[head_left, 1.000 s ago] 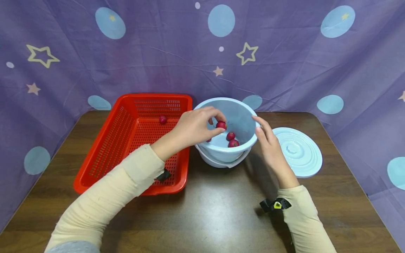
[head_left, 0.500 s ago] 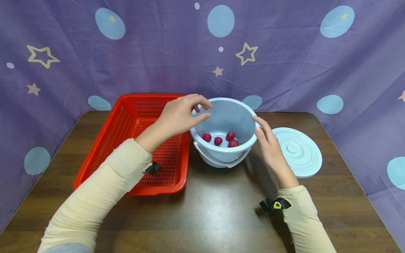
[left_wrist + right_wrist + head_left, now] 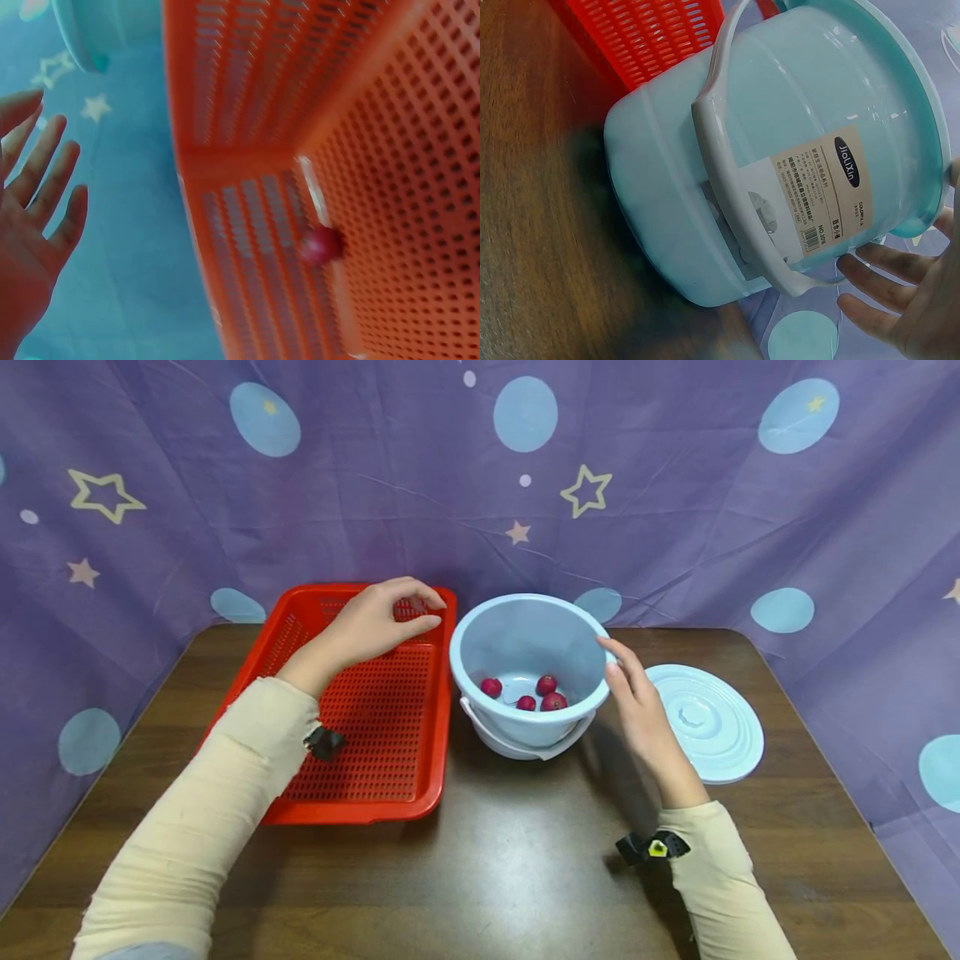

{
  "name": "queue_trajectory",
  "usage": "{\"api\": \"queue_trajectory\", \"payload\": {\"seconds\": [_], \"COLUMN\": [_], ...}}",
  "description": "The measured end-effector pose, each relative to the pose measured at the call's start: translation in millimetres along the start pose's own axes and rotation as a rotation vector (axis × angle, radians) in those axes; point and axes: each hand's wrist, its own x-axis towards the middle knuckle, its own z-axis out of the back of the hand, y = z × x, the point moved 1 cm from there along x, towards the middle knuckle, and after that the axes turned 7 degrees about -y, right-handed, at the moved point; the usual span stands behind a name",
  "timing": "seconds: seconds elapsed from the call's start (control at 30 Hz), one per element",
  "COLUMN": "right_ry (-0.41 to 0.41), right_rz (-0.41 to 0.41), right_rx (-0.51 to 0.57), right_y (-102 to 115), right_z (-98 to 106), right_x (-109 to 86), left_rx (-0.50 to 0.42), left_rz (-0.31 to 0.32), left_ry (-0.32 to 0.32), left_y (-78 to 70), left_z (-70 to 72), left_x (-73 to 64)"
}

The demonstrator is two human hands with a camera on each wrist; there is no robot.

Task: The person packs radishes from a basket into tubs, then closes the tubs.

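Over the red basket (image 3: 367,718) my left hand (image 3: 371,622) holds nothing, its thumb and fingers apart. In the left wrist view a single red radish (image 3: 322,245) lies on the basket floor near an end wall; in the head view the left hand hides it. The light-blue bucket (image 3: 525,727) stands upright right of the basket, with several radishes (image 3: 553,702) on its bottom. My right hand (image 3: 645,718) rests against the bucket's right rim; in the right wrist view its fingers (image 3: 885,289) lie extended beside the outer wall.
A light-blue lid (image 3: 708,722) lies flat on the wooden table (image 3: 510,877), right of the bucket and behind the right hand. The bucket's handle (image 3: 720,150) hangs down on the near side. A purple patterned cloth (image 3: 420,485) hangs behind the table.
My left hand has let a radish go into the bucket, then moved left out of the bucket to above the basket. The right hand has stayed at the bucket's rim.
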Motion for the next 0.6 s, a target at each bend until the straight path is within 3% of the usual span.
{"api": "queue_trajectory", "payload": {"seconds": [0.3, 0.6], "right_ry": [0.001, 0.003], "right_rz": [0.008, 0.013], "right_rx": [-0.004, -0.003], "right_y": [-1, -1], "right_z": [0, -1], "right_x": [0.5, 1.0], "left_rx": [-0.024, 0.041], "left_rz": [0.104, 0.2], "left_ry": [0.001, 0.021], "left_y": [35.7, 64.8], "left_z": [0.9, -0.4], "left_x": [2.0, 6.7]}}
